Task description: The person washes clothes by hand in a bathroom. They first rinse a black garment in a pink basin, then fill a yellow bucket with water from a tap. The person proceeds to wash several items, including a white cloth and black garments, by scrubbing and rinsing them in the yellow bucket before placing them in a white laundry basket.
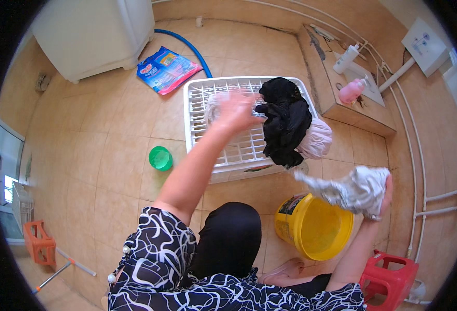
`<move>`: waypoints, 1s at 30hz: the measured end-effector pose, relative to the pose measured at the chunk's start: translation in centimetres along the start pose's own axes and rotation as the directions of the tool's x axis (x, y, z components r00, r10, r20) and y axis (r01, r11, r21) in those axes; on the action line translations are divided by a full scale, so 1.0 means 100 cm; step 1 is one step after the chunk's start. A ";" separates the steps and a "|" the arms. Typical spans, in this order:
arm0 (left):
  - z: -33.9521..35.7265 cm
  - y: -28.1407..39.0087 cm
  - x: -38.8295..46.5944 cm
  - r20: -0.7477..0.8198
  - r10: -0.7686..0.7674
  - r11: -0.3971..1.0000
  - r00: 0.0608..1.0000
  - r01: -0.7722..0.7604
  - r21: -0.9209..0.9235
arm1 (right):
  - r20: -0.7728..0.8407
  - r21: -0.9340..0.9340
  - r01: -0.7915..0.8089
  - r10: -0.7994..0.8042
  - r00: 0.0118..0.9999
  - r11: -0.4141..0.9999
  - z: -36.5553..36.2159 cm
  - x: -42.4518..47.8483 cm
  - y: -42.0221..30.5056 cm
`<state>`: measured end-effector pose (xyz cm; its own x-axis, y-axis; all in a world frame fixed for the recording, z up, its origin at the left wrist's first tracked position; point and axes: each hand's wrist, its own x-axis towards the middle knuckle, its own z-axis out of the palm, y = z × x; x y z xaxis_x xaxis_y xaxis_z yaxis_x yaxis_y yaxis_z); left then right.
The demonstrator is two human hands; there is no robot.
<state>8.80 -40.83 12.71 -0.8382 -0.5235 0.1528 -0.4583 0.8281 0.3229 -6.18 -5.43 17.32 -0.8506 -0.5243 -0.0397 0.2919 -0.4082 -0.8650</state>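
Observation:
Over a white plastic basket or rack with a slatted top (191, 128), my left hand (240, 110) is blurred, fingers spread, close to a pale bunched cloth (212, 109). Whether it touches that cloth is unclear. My right hand (386, 196) grips a white-grey bunched cloth (362, 186), held above and partly over the rim of a yellow bucket (322, 233). A black garment (285, 120) lies heaped on the right part of the slatted top. Beside it, a pale pink cloth (316, 139) hangs over the right edge.
A green cup (160, 158) and a blue-pink packet (168, 70) are on the tiled floor, near a blue hose (189, 44) and a white appliance (96, 39). Bottles, one a pink pump bottle (352, 91), stand on a tiled ledge at right. A red stool (390, 276) is lower right.

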 end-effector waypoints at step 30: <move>0.087 0.056 0.073 -0.365 -0.012 0.996 0.931 -0.023 -0.092 | -0.462 -0.803 -0.593 0.567 0.681 0.058 -0.166 -0.028 0.152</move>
<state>-2.48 -38.29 7.48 -0.6666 -0.5705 0.4798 -0.4096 0.8181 0.4036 -6.60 2.29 -4.04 -0.6163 -0.2433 -0.7490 0.1703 0.8874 -0.4284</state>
